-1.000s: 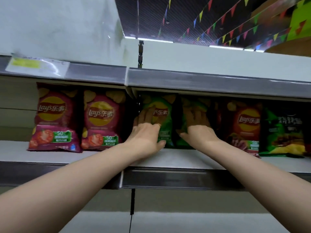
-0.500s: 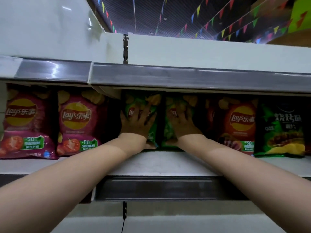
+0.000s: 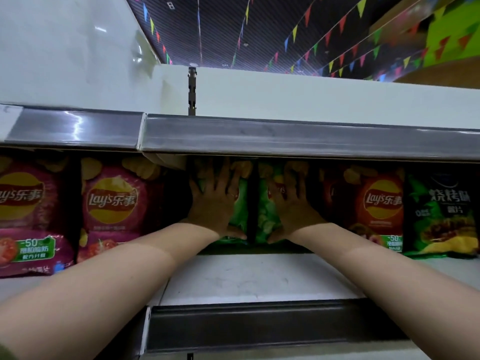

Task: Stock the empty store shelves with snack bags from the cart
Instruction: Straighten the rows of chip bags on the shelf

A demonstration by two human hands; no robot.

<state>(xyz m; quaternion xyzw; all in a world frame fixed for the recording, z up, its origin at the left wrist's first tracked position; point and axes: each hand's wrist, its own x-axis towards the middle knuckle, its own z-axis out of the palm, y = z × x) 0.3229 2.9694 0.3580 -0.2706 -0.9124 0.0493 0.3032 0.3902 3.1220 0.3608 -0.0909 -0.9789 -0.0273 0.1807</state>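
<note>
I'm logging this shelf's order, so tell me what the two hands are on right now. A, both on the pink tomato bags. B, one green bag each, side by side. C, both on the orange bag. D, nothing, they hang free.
B: the left hand lies spread on the left green bag, the right hand on the right green bag beside it.

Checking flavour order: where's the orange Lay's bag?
The orange Lay's bag stands right of centre in the head view, right of the right hand, beside the dark-green bag.
</note>
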